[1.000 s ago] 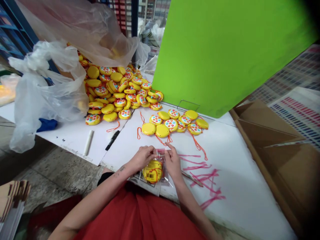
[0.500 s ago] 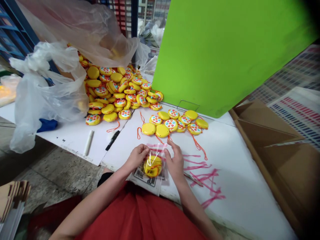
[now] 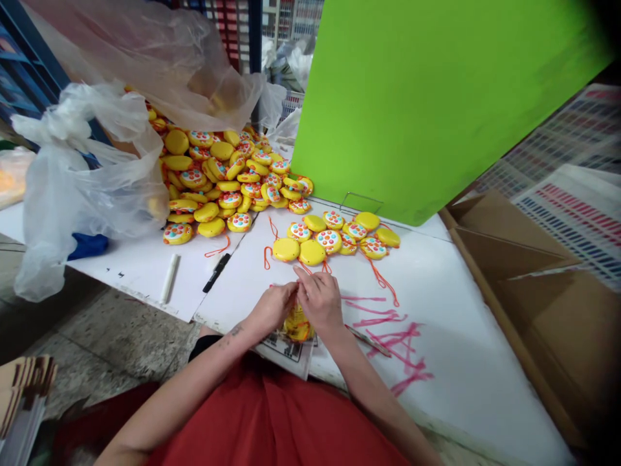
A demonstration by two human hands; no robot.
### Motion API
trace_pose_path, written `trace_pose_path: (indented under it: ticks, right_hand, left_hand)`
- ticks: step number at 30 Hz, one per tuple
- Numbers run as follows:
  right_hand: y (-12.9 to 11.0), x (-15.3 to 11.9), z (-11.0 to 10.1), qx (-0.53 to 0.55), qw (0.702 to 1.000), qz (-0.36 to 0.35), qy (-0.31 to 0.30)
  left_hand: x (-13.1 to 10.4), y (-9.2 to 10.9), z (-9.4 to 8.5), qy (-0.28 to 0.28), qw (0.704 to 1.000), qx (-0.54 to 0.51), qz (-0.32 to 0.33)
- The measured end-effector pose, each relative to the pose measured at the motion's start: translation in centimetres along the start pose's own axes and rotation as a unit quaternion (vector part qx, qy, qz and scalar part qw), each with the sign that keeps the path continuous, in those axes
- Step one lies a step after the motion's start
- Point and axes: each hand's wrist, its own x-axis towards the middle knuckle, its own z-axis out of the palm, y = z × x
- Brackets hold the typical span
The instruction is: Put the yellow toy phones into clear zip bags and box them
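A clear plastic bag with a round yellow toy [image 3: 297,329] and its orange cord inside lies at the table's near edge, over a flat printed packet [image 3: 286,348]. My left hand [image 3: 275,305] pinches the top left of the bag. Close against it, my right hand [image 3: 321,303] is closed at the bag's mouth, its index finger pointing forward. The fingers cover most of the bag's top edge. Just beyond the hands lie several loose yellow toys [image 3: 312,253], some showing white faces with coloured dots, with orange cords trailing.
A big heap of the same toys [image 3: 218,175] spills from a translucent sack [image 3: 92,168] at the back left. A white marker [image 3: 169,279] and a black marker [image 3: 217,272] lie left. A green panel [image 3: 412,110] stands behind; an open cardboard box [image 3: 524,310] is at right.
My right hand has moved left across the bag's top to meet my left hand, and its fingers have closed there. The bag's upper part is now covered.
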Motion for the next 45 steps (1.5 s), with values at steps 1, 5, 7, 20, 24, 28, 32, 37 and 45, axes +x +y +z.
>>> trace_pose_path:
  ticks: [1,5,7,20,24,28,32,37,45]
  right_hand:
    - [0.4,-0.1,0.1,0.012,1.0,0.024,-0.001]
    - [5.4,-1.7,0.1,0.041,0.984,0.173,0.01]
    - [9.6,-3.3,-0.7,0.043,0.966,0.255,-0.013]
    - [16.9,-7.8,-5.2,-0.185,0.919,0.347,0.011]
    - [12.9,-5.2,-3.8,0.003,0.949,0.315,-0.011]
    - [7.7,-3.8,-0.5,0.252,0.897,0.306,-0.194]
    - [5.3,-3.4,1.3,0.359,0.848,0.339,-0.192]
    - [6.2,-3.5,0.3,0.427,0.789,0.405,-0.179]
    - [7.8,-4.8,-0.4,0.451,0.768,0.422,-0.172]
  left_hand:
    - [0.0,-0.2,0.0,-0.009,1.0,-0.01,0.005]
    - [0.1,-2.0,0.5,-0.025,0.988,-0.134,-0.066]
    - [0.0,-3.4,0.9,-0.035,0.964,-0.225,-0.135]
    - [-0.3,-5.5,0.6,-0.038,0.886,-0.42,-0.19]
    - [-0.3,-5.6,0.5,-0.042,0.889,-0.419,-0.181]
    - [-0.5,-5.3,0.2,-0.045,0.886,-0.426,-0.177]
    - [-0.7,-5.2,-0.1,-0.042,0.887,-0.426,-0.173]
    - [-0.6,-5.6,-0.1,-0.061,0.854,-0.48,-0.188]
    - [-0.5,-5.6,-0.5,-0.069,0.847,-0.484,-0.209]
